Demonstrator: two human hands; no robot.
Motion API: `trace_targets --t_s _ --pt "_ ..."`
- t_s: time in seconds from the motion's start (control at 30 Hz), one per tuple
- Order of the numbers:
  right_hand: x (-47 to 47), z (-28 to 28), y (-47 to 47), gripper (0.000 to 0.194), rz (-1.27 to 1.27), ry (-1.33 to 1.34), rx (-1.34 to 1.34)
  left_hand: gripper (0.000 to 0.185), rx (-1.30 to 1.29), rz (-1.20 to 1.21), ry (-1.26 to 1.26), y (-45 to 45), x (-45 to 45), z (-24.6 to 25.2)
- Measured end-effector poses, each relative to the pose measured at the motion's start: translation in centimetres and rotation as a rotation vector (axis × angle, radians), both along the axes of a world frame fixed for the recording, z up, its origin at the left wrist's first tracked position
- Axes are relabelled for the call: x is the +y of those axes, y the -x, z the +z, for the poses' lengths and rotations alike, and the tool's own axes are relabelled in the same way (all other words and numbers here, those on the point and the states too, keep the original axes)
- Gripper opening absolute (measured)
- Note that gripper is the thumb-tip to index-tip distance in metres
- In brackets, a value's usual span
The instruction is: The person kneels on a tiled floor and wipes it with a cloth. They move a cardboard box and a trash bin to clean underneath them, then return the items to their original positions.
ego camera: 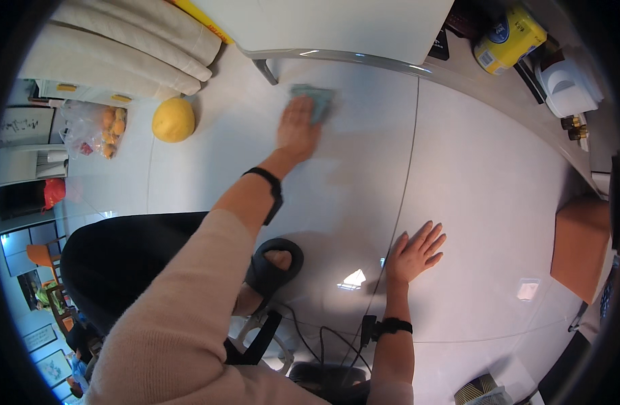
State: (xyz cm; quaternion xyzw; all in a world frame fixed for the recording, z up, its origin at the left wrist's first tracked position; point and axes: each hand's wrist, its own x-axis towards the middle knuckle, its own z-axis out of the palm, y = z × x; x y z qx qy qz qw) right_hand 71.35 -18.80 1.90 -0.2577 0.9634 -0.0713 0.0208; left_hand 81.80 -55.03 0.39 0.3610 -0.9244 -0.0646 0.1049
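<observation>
My left hand (298, 129) is pressed on a grey-green cloth (317, 98), slightly blurred, against the glossy pale tile floor (360, 187). A black band circles that wrist. The cloth lies close to the metal leg (265, 72) of a white piece of furniture (340, 25). Lower right, my right hand (416, 253) rests palm down on the tiles with its fingers spread and nothing in it. It lies just right of a dark tile joint, and a black strap with a small device (369, 330) is on its wrist.
A yellow pomelo-like fruit (173, 120) sits near pale draped fabric (132, 50), beside a clear plastic bag of orange fruit (94, 129). Dark cables (322, 339) run behind my slippered foot (277, 260). An orange-brown box-shaped piece (579, 248) and a shelf with a yellow pack (510, 40) stand right.
</observation>
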Motion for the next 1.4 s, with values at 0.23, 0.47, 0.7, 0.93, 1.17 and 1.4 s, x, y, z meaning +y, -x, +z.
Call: trace_targets --t_s 0.23,0.47,0.7,0.93,1.17,1.4 --pt "-0.6 0.3 -0.1 0.065 -0.014 -0.003 0.014 0.064 -0.176 0.630 -0.015 -12.4 -10.3 -2.6" --pt "-1.0 0.0 0.0 0.064 -0.004 -0.012 0.043 0.061 -0.331 0.571 -0.194 -10.9 -23.2 -2.0" --pt "-1.4 0.4 0.2 0.064 0.010 -0.028 0.050 0.060 -0.273 0.302 0.046 -7.3 -13.9 -2.6" --pt "-1.5 -0.7 0.2 0.067 -0.040 -0.016 0.049 0.064 -0.216 0.147 -0.183 -2.3 5.3 0.7" --pt "-1.8 -0.5 -0.1 0.057 -0.053 0.407 -0.125 0.068 -0.225 -0.302 -0.176 -1.9 22.9 0.9" --pt "1.4 0.3 -10.3 0.047 0.137 0.584 -0.246 0.073 0.268 -0.589 -1.055 -5.9 28.0 1.7"
